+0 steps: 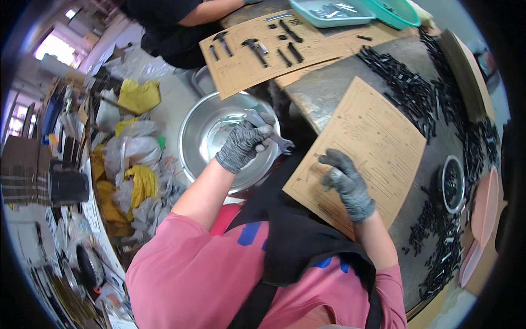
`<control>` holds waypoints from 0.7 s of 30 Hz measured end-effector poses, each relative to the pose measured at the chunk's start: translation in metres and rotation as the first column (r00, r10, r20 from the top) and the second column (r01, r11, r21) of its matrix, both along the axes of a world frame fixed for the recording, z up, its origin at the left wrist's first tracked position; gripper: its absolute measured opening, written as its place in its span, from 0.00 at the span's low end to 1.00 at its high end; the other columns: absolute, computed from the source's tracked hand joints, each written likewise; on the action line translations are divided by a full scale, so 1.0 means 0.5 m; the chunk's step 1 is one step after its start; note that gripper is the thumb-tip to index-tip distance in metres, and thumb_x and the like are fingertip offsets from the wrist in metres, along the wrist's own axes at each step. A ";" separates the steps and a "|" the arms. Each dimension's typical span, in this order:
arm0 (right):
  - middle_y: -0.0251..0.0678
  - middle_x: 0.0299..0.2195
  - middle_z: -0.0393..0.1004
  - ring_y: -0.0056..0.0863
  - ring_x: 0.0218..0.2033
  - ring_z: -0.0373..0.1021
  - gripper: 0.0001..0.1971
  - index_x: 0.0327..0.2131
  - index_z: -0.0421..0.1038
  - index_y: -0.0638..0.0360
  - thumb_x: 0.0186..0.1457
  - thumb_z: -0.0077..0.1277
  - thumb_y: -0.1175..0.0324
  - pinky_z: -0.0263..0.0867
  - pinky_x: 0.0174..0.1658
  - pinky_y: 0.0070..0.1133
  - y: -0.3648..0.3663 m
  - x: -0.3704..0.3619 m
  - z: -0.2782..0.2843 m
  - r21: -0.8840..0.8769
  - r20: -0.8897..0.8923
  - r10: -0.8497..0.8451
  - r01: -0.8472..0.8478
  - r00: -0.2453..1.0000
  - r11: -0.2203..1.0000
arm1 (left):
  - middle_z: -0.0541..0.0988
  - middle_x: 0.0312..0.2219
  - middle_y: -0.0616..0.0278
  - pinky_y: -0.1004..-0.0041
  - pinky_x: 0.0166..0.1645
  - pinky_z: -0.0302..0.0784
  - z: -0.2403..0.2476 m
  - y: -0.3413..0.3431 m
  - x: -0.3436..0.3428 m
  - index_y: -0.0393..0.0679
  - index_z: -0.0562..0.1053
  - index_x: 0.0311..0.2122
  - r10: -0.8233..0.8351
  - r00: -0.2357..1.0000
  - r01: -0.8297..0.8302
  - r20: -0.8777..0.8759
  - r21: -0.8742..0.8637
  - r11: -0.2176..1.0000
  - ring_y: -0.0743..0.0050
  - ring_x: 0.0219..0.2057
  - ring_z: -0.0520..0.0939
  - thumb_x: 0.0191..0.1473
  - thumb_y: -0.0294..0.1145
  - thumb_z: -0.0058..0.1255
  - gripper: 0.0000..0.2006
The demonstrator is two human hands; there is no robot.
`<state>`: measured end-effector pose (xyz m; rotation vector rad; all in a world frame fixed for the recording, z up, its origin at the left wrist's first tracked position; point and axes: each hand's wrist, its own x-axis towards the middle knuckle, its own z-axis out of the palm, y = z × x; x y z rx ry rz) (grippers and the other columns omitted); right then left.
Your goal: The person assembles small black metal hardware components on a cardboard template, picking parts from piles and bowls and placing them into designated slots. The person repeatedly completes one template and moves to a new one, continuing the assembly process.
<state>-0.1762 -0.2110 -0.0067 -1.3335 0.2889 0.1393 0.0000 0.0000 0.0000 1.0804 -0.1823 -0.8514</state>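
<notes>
My left hand (242,145), in a dirty grey glove, is closed around a metal open-end wrench (283,143). The wrench lies slantwise over a round shiny metal basin (184,143), with one jaw end sticking out past the basin's right rim. My right hand (349,187), gloved the same way, is over the lower left part of a brown printed cardboard sheet (378,143). Its fingers are bent but apart, and nothing shows in them. Whether its fingertips touch the sheet, I cannot tell. The sheet rests on the grey worktable (323,90).
Heaps of small black parts (402,82) cover the table's right side, around a small metal bowl (452,183). Beyond lies another cardboard sheet (241,74) with tools on it, near a pale blue tray (334,21) and a co-worker's arm (211,12). Plastic bags (139,153) litter the left.
</notes>
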 end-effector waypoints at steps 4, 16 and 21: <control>0.40 0.37 0.65 0.20 0.27 0.64 0.30 0.55 0.49 0.55 0.52 0.46 0.57 0.63 0.30 0.18 0.038 -0.012 0.019 0.157 0.104 -0.228 0.210 0.968 0.965 | 0.70 0.22 0.65 0.85 0.17 0.61 0.045 -0.117 -0.065 0.41 0.67 0.35 -0.169 0.982 0.178 0.089 -0.114 0.977 0.81 0.16 0.69 0.41 0.28 0.57 0.15; 0.29 0.26 0.66 0.17 0.26 0.64 0.12 0.39 0.65 0.62 0.47 0.48 0.79 0.63 0.32 0.16 -0.137 -0.120 0.065 -0.768 0.500 0.089 0.394 0.861 0.505 | 0.72 0.27 0.55 0.65 0.36 0.69 0.060 -0.284 -0.165 0.42 0.71 0.35 -0.568 -0.246 0.142 0.785 0.609 0.780 0.56 0.31 0.74 0.45 0.36 0.50 0.11; 0.30 0.33 0.67 0.15 0.26 0.61 0.15 0.42 0.64 0.59 0.48 0.48 0.76 0.62 0.32 0.15 -0.149 -0.151 0.060 -0.499 0.379 -0.401 0.549 0.834 0.670 | 0.73 0.26 0.55 0.64 0.35 0.69 0.029 -0.365 -0.095 0.44 0.72 0.33 -0.558 -0.171 0.085 0.812 0.577 0.812 0.57 0.31 0.74 0.47 0.36 0.48 0.09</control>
